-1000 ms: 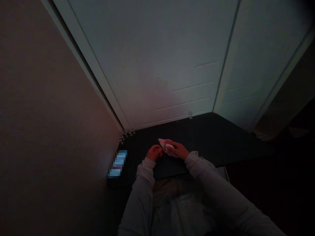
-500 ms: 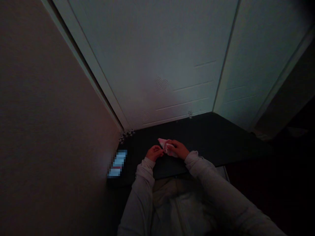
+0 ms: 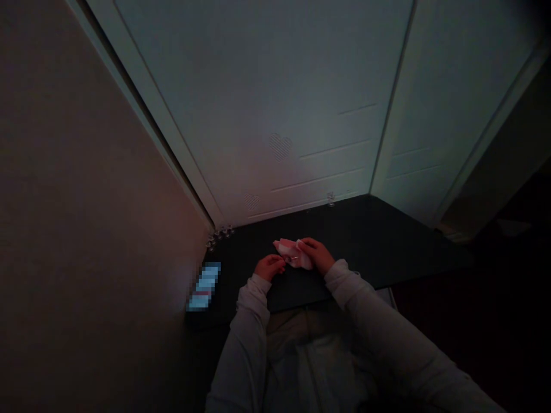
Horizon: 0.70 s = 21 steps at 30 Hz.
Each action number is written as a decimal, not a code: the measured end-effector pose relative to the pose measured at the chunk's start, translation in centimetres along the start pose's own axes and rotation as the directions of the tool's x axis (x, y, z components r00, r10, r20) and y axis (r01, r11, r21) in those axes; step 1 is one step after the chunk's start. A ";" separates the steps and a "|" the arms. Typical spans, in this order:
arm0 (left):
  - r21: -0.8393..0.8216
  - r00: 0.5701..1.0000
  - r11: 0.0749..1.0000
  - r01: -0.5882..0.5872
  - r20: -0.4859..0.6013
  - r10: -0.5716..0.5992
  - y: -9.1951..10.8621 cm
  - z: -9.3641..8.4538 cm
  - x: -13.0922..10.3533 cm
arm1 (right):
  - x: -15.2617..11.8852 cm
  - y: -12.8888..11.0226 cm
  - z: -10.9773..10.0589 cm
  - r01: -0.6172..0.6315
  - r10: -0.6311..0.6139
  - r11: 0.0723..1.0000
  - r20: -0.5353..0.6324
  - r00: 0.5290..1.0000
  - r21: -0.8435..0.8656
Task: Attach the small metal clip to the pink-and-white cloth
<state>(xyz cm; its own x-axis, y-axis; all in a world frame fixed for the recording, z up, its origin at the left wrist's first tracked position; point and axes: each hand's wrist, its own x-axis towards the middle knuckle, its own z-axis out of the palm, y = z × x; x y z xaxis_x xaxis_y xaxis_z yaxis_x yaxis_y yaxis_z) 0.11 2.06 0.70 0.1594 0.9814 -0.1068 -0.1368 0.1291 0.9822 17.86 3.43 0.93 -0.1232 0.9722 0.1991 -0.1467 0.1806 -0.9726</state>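
Dim room; white panel (image 3: 241, 86) with embossed hearts stands behind the dark tabletop (image 3: 387, 246), which I take as landmark for all positions. Pink-and-white cloth (image 3: 285, 248): over the tabletop's middle, toward its near edge, between the hands. I cannot tell whether its underside touches down.

Handling, my estimate: very light, limp, creases readily, not slippery, hardly breakable; it will fold rather than push. I would take a rim or corner between thumb and fingertips, keeping the loose point at its left end free.

Right hand (image 3: 317, 255): fingers closed on the cloth's right part. Left hand (image 3: 267, 267): fingers bent, tips drawn together at the cloth's left side; I cannot tell whether they pinch anything. Faint glint between the hands, too dark for me to identify.

Small clear pieces (image 3: 220, 233) cluster at the tabletop's far left corner, a single clear piece (image 3: 330, 199) at its far edge. Pixelated lit rectangle (image 3: 204, 287) at its left end.

Against the half-second-earlier frame: cloth spread wider, more pink exposed; right fingers shifted to its far side; left hand nearly unchanged.
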 end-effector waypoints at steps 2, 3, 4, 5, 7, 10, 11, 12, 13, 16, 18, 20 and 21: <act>-0.007 1.000 1.000 -0.014 -0.013 0.014 -0.1 -0.1 0.1 | 0.0 0.3 0.0 -0.032 0.030 0.998 0.043 0.999 0.045; -0.010 1.000 1.000 -0.024 -0.020 0.023 -0.2 -0.1 0.2 | 0.0 0.4 -0.1 -0.035 0.032 0.998 0.067 0.997 0.049; -0.013 0.999 0.999 -0.033 -0.026 0.032 -0.3 -0.1 0.2 | 0.0 0.4 0.0 -0.024 0.020 0.999 0.093 0.995 0.038; -0.016 0.999 0.999 -0.040 -0.030 0.039 -0.4 -0.1 0.3 | 0.0 0.3 0.0 -0.002 0.000 1.000 0.126 0.992 0.011; -0.027 0.998 0.999 -0.042 -0.040 0.040 -0.4 -0.1 0.3 | 0.0 0.2 0.1 0.061 -0.046 0.995 0.194 0.980 -0.073; -0.040 0.998 0.998 -0.038 -0.047 0.036 -0.4 -0.1 0.3 | 0.0 0.3 0.3 0.104 -0.068 0.981 0.216 0.974 -0.164; -0.043 0.998 0.998 -0.038 -0.045 0.036 -0.4 0.0 0.2 | 0.0 0.5 0.3 0.108 -0.071 0.980 0.208 0.975 -0.169; -0.046 0.998 0.998 -0.039 -0.040 0.038 -0.3 0.0 0.2 | 0.0 0.6 0.4 0.118 -0.082 0.978 0.206 0.975 -0.172; -0.050 0.999 0.998 -0.043 -0.035 0.041 -0.3 0.0 0.1 | 0.0 0.7 0.4 0.145 -0.105 0.973 0.213 0.971 -0.182; -0.068 0.999 0.997 -0.045 -0.029 0.044 -0.1 0.1 -0.1 | -0.2 0.7 0.5 0.323 -0.240 0.906 0.295 0.925 -0.275; -0.084 0.999 0.996 -0.041 -0.033 0.038 0.0 0.1 -0.2 | -0.3 0.4 0.5 0.423 -0.305 0.836 0.344 0.888 -0.350; -0.099 0.999 0.995 -0.024 -0.028 0.021 0.0 0.1 -0.2 | -0.4 0.3 0.5 0.444 -0.302 0.795 0.365 0.881 -0.413; -0.106 1.000 0.994 -0.015 -0.023 0.013 0.1 0.1 -0.2 | -0.4 0.4 0.5 0.431 -0.283 0.787 0.363 0.888 -0.440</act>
<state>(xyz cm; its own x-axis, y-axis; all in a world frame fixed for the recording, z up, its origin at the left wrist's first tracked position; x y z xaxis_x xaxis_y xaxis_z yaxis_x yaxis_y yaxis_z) 0.16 1.86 0.80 0.1355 0.9860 -0.0974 -0.2423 0.1283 0.9617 17.38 3.03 0.57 -0.4241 0.7577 0.4960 0.2636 0.6272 -0.7328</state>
